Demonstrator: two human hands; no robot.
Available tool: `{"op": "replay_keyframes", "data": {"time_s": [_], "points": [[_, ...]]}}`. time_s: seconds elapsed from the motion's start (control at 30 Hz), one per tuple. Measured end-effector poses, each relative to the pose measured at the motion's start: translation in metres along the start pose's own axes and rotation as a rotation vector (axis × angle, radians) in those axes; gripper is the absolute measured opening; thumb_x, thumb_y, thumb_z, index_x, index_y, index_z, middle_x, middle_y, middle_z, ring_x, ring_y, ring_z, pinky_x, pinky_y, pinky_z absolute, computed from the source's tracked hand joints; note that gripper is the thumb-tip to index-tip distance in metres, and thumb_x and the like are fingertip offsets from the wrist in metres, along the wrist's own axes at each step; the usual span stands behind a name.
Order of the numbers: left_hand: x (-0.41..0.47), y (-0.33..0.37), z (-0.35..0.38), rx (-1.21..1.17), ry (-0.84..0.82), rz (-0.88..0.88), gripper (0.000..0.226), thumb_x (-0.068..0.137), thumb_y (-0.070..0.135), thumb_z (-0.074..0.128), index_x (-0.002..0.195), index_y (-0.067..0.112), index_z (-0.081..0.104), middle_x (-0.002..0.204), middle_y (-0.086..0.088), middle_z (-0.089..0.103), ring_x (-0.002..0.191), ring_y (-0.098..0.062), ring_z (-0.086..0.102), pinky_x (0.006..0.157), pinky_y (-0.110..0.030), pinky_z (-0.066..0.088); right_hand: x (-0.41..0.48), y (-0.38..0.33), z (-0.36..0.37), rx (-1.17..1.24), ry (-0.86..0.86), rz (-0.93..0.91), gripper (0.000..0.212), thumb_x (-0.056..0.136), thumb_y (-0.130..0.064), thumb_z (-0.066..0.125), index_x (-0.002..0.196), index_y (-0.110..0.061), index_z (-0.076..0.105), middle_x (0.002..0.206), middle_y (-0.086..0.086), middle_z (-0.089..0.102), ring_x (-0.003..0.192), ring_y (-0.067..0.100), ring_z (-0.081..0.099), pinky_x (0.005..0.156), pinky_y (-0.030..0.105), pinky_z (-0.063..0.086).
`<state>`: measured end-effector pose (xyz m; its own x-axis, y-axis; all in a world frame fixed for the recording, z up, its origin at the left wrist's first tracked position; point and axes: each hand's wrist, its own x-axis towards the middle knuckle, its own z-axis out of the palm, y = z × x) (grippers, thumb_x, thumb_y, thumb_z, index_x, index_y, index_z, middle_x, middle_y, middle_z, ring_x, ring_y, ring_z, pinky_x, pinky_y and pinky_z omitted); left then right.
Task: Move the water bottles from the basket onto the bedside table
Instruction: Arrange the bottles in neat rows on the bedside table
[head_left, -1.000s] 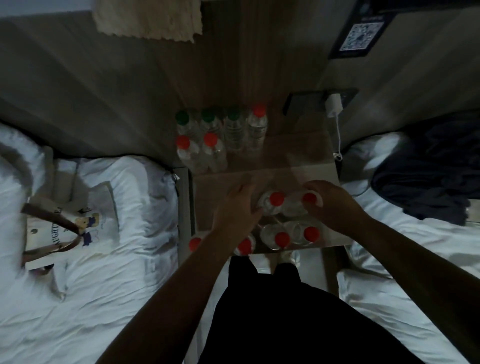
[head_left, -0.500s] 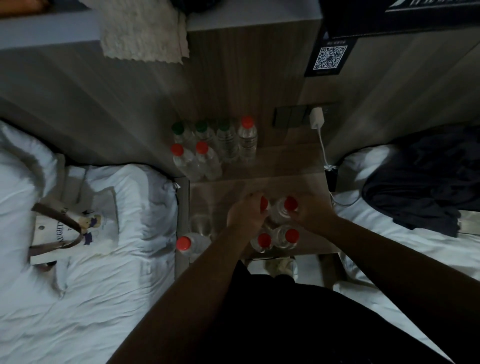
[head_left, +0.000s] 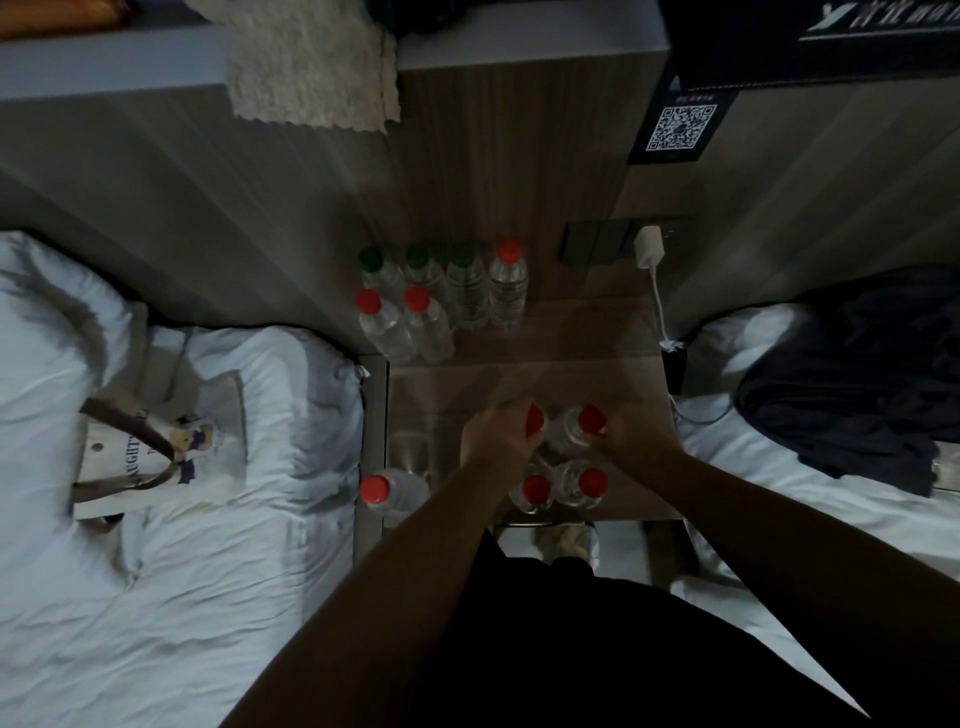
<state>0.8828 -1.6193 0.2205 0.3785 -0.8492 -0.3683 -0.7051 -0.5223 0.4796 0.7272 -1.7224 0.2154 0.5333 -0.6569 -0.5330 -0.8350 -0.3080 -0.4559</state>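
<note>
A clear plastic basket (head_left: 410, 395) stands at the front of the wooden bedside table (head_left: 587, 332). My left hand (head_left: 496, 441) is closed around a red-capped water bottle (head_left: 535, 420) inside it. My right hand (head_left: 631, 441) grips a second red-capped bottle (head_left: 592, 420) beside it. Two more red-capped bottles (head_left: 537, 489) (head_left: 593, 483) stand nearer me in the basket. Another red-capped bottle (head_left: 376, 491) leans at the basket's front left corner. Several bottles with green or red caps (head_left: 415, 322) stand in two rows at the back left of the table.
White beds flank the table; a tote bag (head_left: 156, 441) lies on the left one and dark clothing (head_left: 857, 374) on the right. A white charger (head_left: 649, 247) is plugged in above the table's back right, with its cable hanging down. The wooden wall panel stands right behind the bottles.
Both hands, spread beside the two far bottles a second ago, have closed around them. The view has tilted up, so the table sits lower in frame.
</note>
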Motion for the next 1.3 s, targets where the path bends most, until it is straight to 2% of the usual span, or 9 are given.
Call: {"op": "replay_keyframes", "data": {"time_s": [0.2,0.33,0.43,0.5,0.7,0.97,1.17,1.23,1.3], "points": [[-0.005,-0.019,-0.005,-0.047,0.066,-0.184,0.036,0.087,0.049,0.054,0.088,0.014,0.061,0.082,-0.004,0.066,0.080,-0.021,0.064,0.073,-0.030,0.046,0.000,-0.001,0.000,-0.012,0.033,0.022,0.027,0.088,-0.040,0.062,0.100,-0.015,0.060,0.087,-0.006,0.055,0.086,0.015,0.059,0.076,0.024,0.039],[0.002,-0.029,-0.022,0.045,0.116,-0.134,0.036,0.089,0.049,0.054,0.093,0.014,0.063,0.086,-0.003,0.066,0.077,-0.017,0.060,0.071,-0.028,0.045,0.013,-0.011,-0.003,-0.029,0.045,-0.010,0.031,0.087,-0.036,0.066,0.104,-0.011,0.060,0.094,-0.001,0.056,0.089,0.013,0.055,0.077,0.023,0.034],[0.016,-0.035,-0.037,0.074,0.123,-0.117,0.035,0.088,0.047,0.056,0.102,0.016,0.063,0.093,-0.004,0.067,0.087,-0.021,0.064,0.075,-0.030,0.047,0.026,-0.022,-0.009,-0.084,0.005,-0.014,0.033,0.087,-0.030,0.065,0.112,-0.009,0.060,0.109,0.008,0.062,0.104,0.024,0.060,0.087,0.028,0.043],[0.025,-0.039,-0.046,0.062,0.139,-0.099,0.033,0.087,0.046,0.058,0.101,0.017,0.063,0.094,-0.003,0.068,0.089,-0.020,0.064,0.074,-0.028,0.044,0.031,-0.035,-0.015,-0.114,0.022,-0.030,0.031,0.086,-0.028,0.064,0.113,-0.011,0.062,0.110,0.009,0.064,0.102,0.026,0.060,0.090,0.037,0.048],[0.056,-0.043,-0.073,0.127,0.155,-0.066,0.035,0.089,0.042,0.056,0.115,0.019,0.058,0.104,-0.004,0.065,0.098,-0.024,0.062,0.071,-0.029,0.039,0.057,-0.070,-0.028,-0.134,0.055,-0.070,0.029,0.081,-0.041,0.068,0.103,-0.023,0.064,0.095,0.001,0.068,0.090,0.020,0.064,0.074,0.029,0.045],[0.092,-0.044,-0.086,0.163,0.130,-0.053,0.021,0.091,0.033,0.052,0.085,0.016,0.063,0.082,-0.002,0.064,0.069,-0.016,0.056,0.061,-0.030,0.042,0.084,-0.107,-0.039,-0.159,0.118,-0.021,0.027,0.081,-0.039,0.067,0.095,-0.017,0.066,0.092,0.003,0.068,0.088,0.022,0.065,0.082,0.040,0.054],[0.107,-0.046,-0.087,0.106,0.116,-0.055,0.019,0.094,0.028,0.049,0.086,0.015,0.059,0.079,0.000,0.059,0.066,-0.012,0.051,0.056,-0.023,0.033,0.098,-0.123,-0.043,-0.117,0.134,0.050,0.019,0.082,-0.035,0.062,0.076,-0.017,0.064,0.085,0.004,0.068,0.081,0.023,0.065,0.080,0.041,0.054],[0.112,-0.046,-0.088,0.091,0.124,-0.055,0.019,0.093,0.027,0.049,0.086,0.014,0.059,0.079,-0.001,0.060,0.069,-0.015,0.055,0.056,-0.028,0.041,0.103,-0.126,-0.042,-0.075,0.150,0.068,0.021,0.082,-0.036,0.060,0.072,-0.018,0.063,0.081,0.004,0.068,0.077,0.022,0.065,0.078,0.041,0.055],[0.118,-0.044,-0.087,0.080,0.122,-0.052,0.018,0.091,0.028,0.050,0.088,0.014,0.061,0.084,-0.005,0.065,0.079,-0.023,0.062,0.067,-0.037,0.052,0.110,-0.127,-0.040,-0.043,0.166,0.075,0.023,0.083,-0.037,0.060,0.073,-0.017,0.064,0.078,0.004,0.068,0.075,0.021,0.065,0.076,0.041,0.056]]}}
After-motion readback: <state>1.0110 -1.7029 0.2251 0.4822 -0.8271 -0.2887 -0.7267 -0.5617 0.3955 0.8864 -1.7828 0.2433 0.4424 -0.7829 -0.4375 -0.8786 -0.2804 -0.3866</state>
